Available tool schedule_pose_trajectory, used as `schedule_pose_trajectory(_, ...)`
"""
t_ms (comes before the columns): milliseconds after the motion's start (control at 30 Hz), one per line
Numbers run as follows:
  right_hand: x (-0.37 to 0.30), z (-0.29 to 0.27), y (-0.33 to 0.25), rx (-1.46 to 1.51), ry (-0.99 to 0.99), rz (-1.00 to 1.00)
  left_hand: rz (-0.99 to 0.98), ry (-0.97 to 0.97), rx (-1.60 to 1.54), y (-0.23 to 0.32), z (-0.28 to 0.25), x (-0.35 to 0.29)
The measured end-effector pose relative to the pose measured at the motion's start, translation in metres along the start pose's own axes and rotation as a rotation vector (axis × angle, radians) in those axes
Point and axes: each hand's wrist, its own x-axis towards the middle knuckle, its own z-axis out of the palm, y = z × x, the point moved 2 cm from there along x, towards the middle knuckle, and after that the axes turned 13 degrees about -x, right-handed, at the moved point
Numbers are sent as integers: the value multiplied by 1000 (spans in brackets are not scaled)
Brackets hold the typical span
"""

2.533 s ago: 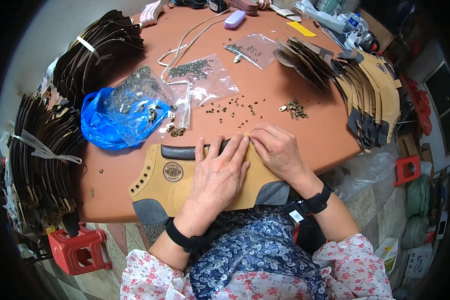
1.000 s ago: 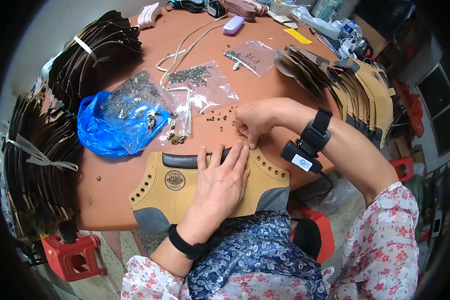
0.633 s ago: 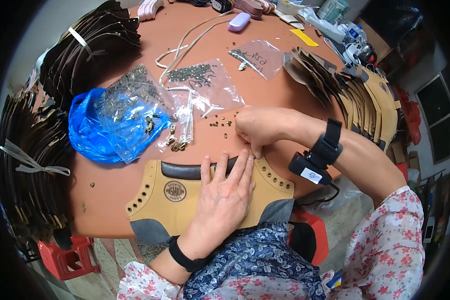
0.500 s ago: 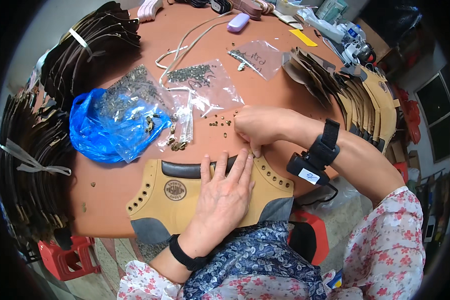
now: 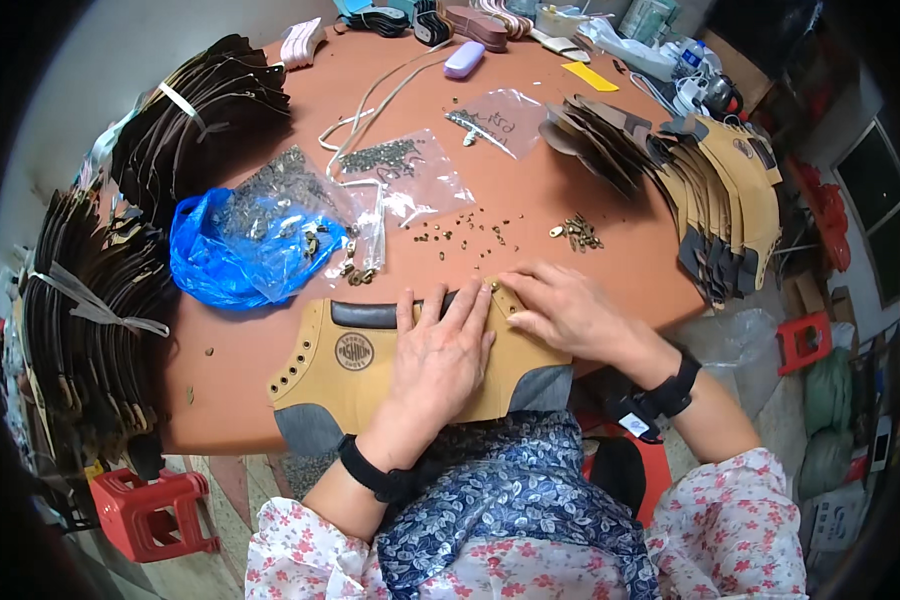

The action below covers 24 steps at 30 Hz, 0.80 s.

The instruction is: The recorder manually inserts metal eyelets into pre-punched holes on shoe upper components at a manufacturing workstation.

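Note:
A tan shoe upper (image 5: 353,395) with dark grey corner patches and a dark padded collar (image 5: 358,315) lies at the table's near edge. My left hand (image 5: 437,362) rests flat across its middle, fingers stretched toward the collar. At the upper's right far corner is my right hand (image 5: 575,318), its index finger and thumb apart beside the eyelet edge. A small brass fitting (image 5: 494,287) shows by the index fingertip. Brass eyelets (image 5: 292,372) line the upper's left edge; my right hand partly covers those on the right.
Loose brass bits (image 5: 460,237) and a small pile of metal pieces (image 5: 582,234) lie beyond the upper. Fittings spill near a blue bag (image 5: 205,255). Dark bundled uppers (image 5: 90,300) stand at left, tan ones (image 5: 715,185) at right. A red stool (image 5: 150,510) stands below left.
My right hand has moved from beyond the upper's far edge down onto its right corner, uncovering the metal pile. My left hand stays on the upper. The view has shifted slightly.

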Motion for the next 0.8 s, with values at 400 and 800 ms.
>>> schedule_pose_trajectory(400,-10,12,-21,-143,119,48,-17,-8,13,0,-2,0)
schedule_pose_trajectory(800,-9,9,-16,-133,78,31,-9,0,23,2,-2,0)
